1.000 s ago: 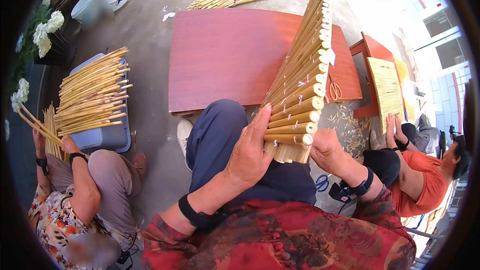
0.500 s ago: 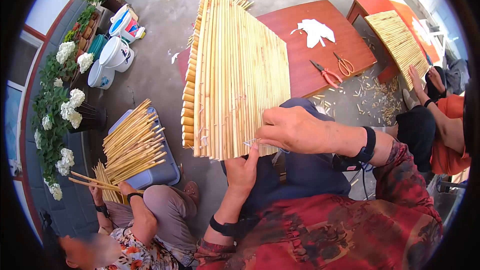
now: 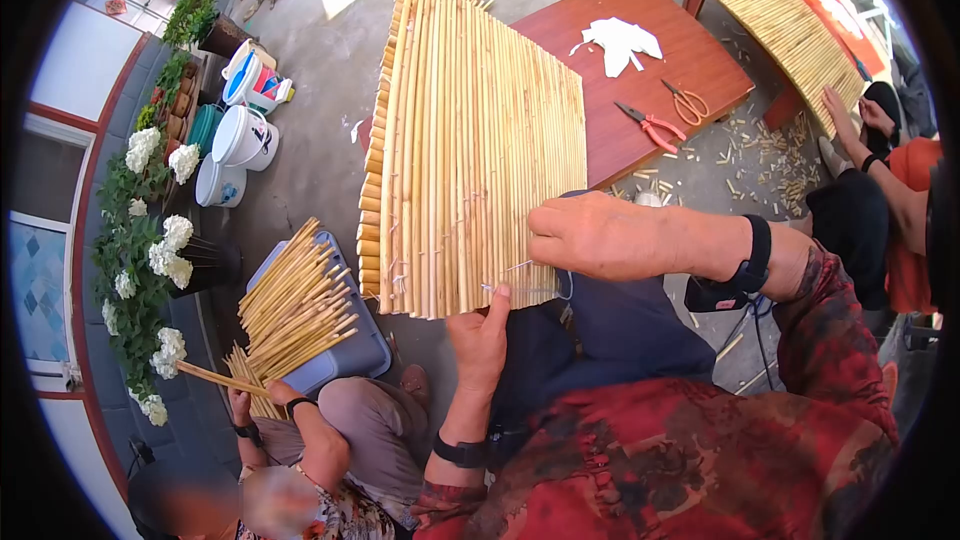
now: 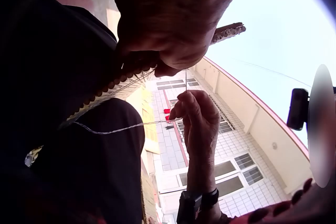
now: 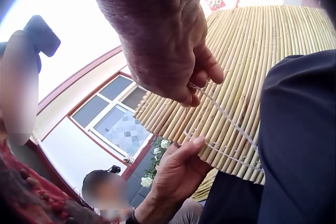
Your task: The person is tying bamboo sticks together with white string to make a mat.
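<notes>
A mat of straw-coloured round sticks [image 3: 480, 140], bound with rows of white stitches, stands tilted over my lap. My left hand [image 3: 478, 348] holds its near edge, the thumb on the upper face and the fingers underneath. Just above, my right hand [image 3: 595, 235] pinches a thin needle [image 4: 186, 81] that spans from its fingertips to the mat's edge in the left wrist view. White string [image 5: 231, 119] runs from the right fingers down to the mat.
Pliers [image 3: 655, 130], scissors [image 3: 686, 102] and a crumpled white sheet [image 3: 620, 45] lie on a low red table [image 3: 600, 0]. Cut stick ends litter the floor beside it. People sit at both sides; a blue-grey bin [image 3: 375, 345] with loose sticks [image 3: 300, 300] stands left.
The mat has swung from upright on edge to showing its broad face. My right hand has come over it, met the left thumb, then drawn slightly right and up.
</notes>
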A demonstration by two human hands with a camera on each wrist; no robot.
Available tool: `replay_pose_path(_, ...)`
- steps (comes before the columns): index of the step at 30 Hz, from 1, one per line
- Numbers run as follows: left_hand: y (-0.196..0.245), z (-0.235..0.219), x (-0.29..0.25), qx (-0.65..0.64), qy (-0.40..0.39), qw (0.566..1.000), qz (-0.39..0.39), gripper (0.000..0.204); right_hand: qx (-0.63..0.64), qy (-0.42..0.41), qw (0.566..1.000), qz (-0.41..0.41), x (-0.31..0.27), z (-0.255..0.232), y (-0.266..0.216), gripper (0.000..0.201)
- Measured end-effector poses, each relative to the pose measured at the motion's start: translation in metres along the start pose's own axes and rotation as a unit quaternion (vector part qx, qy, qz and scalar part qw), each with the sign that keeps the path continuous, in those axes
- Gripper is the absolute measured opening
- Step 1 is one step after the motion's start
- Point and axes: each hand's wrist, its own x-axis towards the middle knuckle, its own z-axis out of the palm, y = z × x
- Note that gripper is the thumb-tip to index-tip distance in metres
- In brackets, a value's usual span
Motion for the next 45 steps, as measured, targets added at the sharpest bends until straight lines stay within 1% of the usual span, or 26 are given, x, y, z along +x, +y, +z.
replay_pose_path(1,0.001,0.001,-0.001,-0.03,-0.001,0.999,-0.011,0.023,0.034,0.029,0.999,0.032,0.0,-0.001,0.0,0.013)
replay_pose_path(2,-0.003,0.0,0.0,-0.032,0.001,0.999,0.003,0.027,0.033,0.032,0.998,0.033,0.0,0.0,0.001,0.013)
replay_pose_path(3,-0.001,0.0,0.0,-0.03,-0.002,1.0,0.002,0.027,0.038,0.052,0.997,0.039,-0.003,0.003,0.004,0.014)
replay_pose_path(5,0.006,-0.003,-0.007,-0.022,0.014,0.999,0.039,0.032,0.055,0.073,0.995,0.05,-0.009,0.011,0.002,0.015)
replay_pose_path(6,0.012,-0.004,-0.01,-0.006,0.027,0.996,0.08,0.03,0.072,0.086,0.992,0.053,-0.009,0.015,0.001,0.014)
replay_pose_path(7,0.012,-0.006,-0.012,0.003,0.026,0.996,0.08,0.03,0.087,0.1,0.99,0.054,-0.008,0.017,0.0,0.013)
replay_pose_path(9,0.01,-0.013,-0.019,0.012,0.056,0.996,0.073,0.028,0.109,0.101,0.987,0.057,-0.004,0.017,-0.004,0.014)
replay_pose_path(10,0.009,-0.017,-0.02,0.061,0.041,0.994,0.076,0.028,0.126,0.096,0.986,0.061,-0.004,0.018,-0.007,0.016)
replay_pose_path(11,0.007,-0.018,-0.02,0.069,0.036,0.994,0.073,0.028,0.131,0.103,0.984,0.066,-0.003,0.022,-0.008,0.016)
replay_pose_path(13,0.005,-0.019,-0.019,0.205,0.06,0.967,0.136,0.028,0.142,0.07,0.983,0.09,-0.002,0.03,-0.011,0.015)
replay_pose_path(14,0.005,-0.019,-0.019,0.212,0.052,0.967,0.135,0.028,0.147,0.077,0.982,0.095,-0.003,0.034,-0.011,0.015)
replay_pose_path(16,0.007,-0.02,-0.021,0.236,0.065,0.96,0.138,0.028,0.148,0.145,0.974,0.09,-0.004,0.043,-0.011,0.014)
replay_pose_path(17,0.007,-0.018,-0.021,0.243,0.059,0.959,0.134,0.028,0.154,0.149,0.972,0.096,-0.005,0.046,-0.013,0.014)
replay_pose_path(19,0.008,-0.013,-0.02,0.146,0.081,0.977,0.134,0.028,0.202,0.152,0.965,0.067,-0.003,0.049,-0.016,0.013)
replay_pose_path(23,0.009,-0.014,-0.022,0.207,0.079,0.966,0.13,0.028,0.207,0.136,0.966,0.079,-0.001,0.052,-0.017,0.012)
replay_pose_path(25,0.007,-0.015,-0.022,0.14,0.09,0.979,0.12,0.029,0.211,0.153,0.963,0.072,-0.001,0.054,-0.015,0.011)
replay_pose_path(29,0.007,-0.017,-0.023,0.165,0.088,0.976,0.111,0.029,0.231,0.16,0.958,0.062,-0.001,0.058,-0.011,0.01)
replay_pose_path(32,0.008,-0.015,-0.022,0.143,0.085,0.979,0.119,0.03,0.237,0.157,0.957,0.056,0.001,0.059,-0.01,0.009)
replay_pose_path(35,0.009,-0.015,-0.023,0.151,0.092,0.977,0.118,0.029,0.239,0.132,0.96,0.064,0.002,0.058,-0.01,0.009)
replay_pose_path(37,0.009,-0.015,-0.023,0.148,0.093,0.977,0.123,0.029,0.214,0.116,0.968,0.063,0.002,0.055,-0.01,0.008)
replay_pose_path(40,0.008,-0.017,-0.024,0.163,0.09,0.975,0.123,0.029,0.216,0.106,0.969,0.063,0.001,0.054,-0.01,0.009)
replay_pose_path(44,0.007,-0.015,-0.023,0.145,0.098,0.976,0.128,0.028,0.2,0.126,0.97,0.052,0.001,0.05,-0.012,0.009)
replay_pose_path(45,0.007,-0.016,-0.023,0.169,0.094,0.972,0.132,0.028,0.182,0.123,0.975,0.046,0.002,0.047,-0.013,0.009)
